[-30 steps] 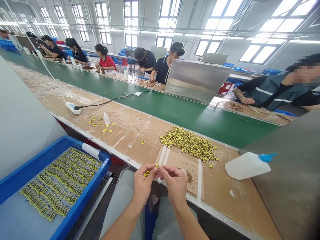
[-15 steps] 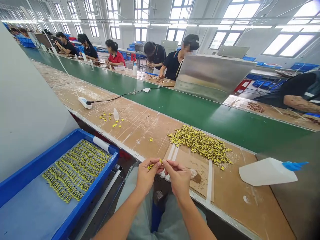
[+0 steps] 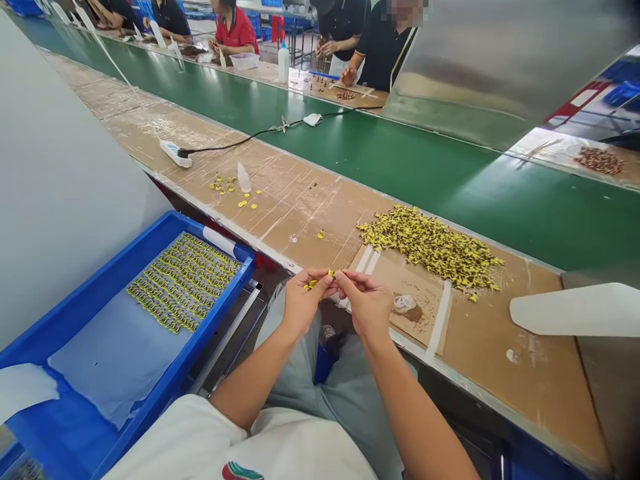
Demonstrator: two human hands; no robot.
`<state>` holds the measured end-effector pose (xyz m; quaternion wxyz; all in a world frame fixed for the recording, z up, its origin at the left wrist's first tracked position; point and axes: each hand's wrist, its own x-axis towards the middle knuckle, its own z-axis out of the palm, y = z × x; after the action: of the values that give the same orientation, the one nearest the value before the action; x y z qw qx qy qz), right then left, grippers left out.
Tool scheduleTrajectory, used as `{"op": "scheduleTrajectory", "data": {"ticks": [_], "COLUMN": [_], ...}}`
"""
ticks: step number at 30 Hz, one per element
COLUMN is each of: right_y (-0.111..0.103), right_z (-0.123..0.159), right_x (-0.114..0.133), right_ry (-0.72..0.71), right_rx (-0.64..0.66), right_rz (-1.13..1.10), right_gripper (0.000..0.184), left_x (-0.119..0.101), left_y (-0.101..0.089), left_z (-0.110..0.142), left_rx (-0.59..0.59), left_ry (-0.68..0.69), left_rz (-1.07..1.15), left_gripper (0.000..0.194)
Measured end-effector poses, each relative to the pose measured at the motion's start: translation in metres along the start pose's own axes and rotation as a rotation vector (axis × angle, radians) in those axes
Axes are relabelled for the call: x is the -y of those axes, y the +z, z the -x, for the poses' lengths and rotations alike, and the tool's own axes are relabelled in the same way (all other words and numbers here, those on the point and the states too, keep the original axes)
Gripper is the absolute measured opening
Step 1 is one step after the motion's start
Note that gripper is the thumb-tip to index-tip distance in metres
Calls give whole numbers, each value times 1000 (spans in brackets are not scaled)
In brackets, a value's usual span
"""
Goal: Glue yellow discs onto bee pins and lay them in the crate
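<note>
My left hand and my right hand meet in front of me at the near edge of the brown worktable. Both pinch small yellow parts between their fingertips; the left hand holds more than one of them. A heap of yellow and black parts lies on the table just beyond my right hand. On my left, a blue tray holds several rows of finished yellow pieces on grey paper.
A white squeeze bottle lies at the right. A dab of glue sits on a cardboard sheet. Loose yellow discs, a small bottle and a power strip lie further left. A green conveyor belt runs beyond; several co-workers sit across it.
My view has tilted downward, so the table, tray and my lap fill more of the picture. My hands stay together, still pinching the small yellow parts.
</note>
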<state>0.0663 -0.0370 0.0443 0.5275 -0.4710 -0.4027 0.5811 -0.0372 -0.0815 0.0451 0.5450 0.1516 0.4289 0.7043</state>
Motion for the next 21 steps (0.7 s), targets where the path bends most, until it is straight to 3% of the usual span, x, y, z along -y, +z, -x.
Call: {"op": "scheduleTrajectory", "data": {"ticks": [7, 15, 18, 21], "right_y": [8, 16, 17, 19], "right_z": [-2, -12, -35, -71], "right_x": [-3, -1, -4, -14], "right_ry": [-71, -143, -254, -407], "right_rx": [9, -15, -60, -50], "right_rz": [0, 14, 148, 505], "right_gripper": [33, 34, 36, 33], "left_x": [1, -4, -7, -11], "left_y": [1, -2, -6, -14], "left_z": [-4, -6, -10, -16], "left_rx": [-37, 0, -29, -69], "left_ry": [-71, -84, -120, -213], "left_rz": [175, 202, 239, 324], "left_gripper": [33, 26, 18, 25]}}
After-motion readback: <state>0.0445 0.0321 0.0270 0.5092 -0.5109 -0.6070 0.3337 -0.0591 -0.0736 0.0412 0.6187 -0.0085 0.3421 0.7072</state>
